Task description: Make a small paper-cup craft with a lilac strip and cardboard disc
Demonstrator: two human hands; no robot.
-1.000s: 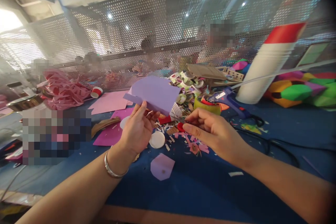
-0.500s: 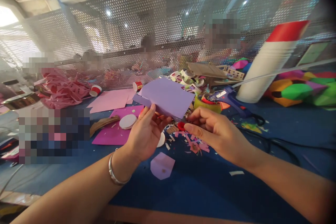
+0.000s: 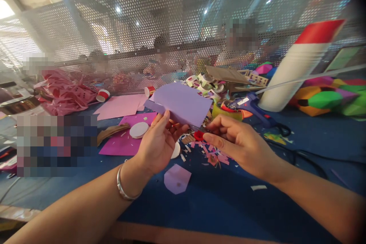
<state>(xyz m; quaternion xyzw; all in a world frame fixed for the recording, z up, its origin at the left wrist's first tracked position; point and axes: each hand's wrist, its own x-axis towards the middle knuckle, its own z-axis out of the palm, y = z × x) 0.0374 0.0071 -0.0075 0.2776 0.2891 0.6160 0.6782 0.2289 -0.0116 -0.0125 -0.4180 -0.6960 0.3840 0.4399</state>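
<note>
Lavender stiff-paper sheet raised above blue-topped bench; left hand grip clamped on lower edge. Right hand grip closed around slim grey tool, mostly hidden, at sheet's lower corner. Best: sheet steady, left fingertips clear of tool.

The person's hands number two: one left hand, one right hand. The counter carries one lavender cutout, one magenta sheet, one glue gun and two small red-and-white cups; paper scraps defy counting.
</note>
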